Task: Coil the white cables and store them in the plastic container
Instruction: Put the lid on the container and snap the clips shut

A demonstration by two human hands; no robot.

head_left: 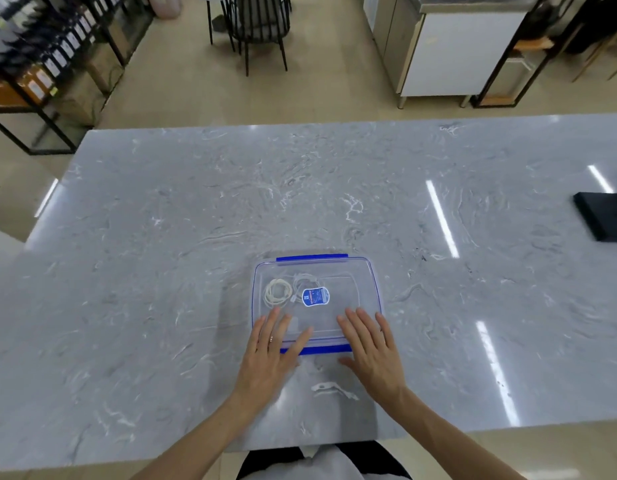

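— Where are your 2 hands?
— Your left hand (pixel 272 344) and right hand (pixel 373 344) lie flat, fingers straight, on the lidded plastic container (pixel 350 294) on the table (pixel 196 202).
— Cables?
— The white cables (pixel 277 292) sit coiled inside, left side.

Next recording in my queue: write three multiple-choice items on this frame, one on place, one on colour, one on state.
1. Where does the coiled white cable lie?
A) inside the plastic container, left part
B) outside it
C) in a hand

2. What colour are the container's clips?
A) red
B) blue
C) green

3. How do the left hand and right hand lie?
A) as fists
B) flat on the lid
C) pinching a cable

Key:
1 A, the coil shows through the clear lid.
2 B, blue bars sit at the near and far edges.
3 B, the fingers are straight on top.
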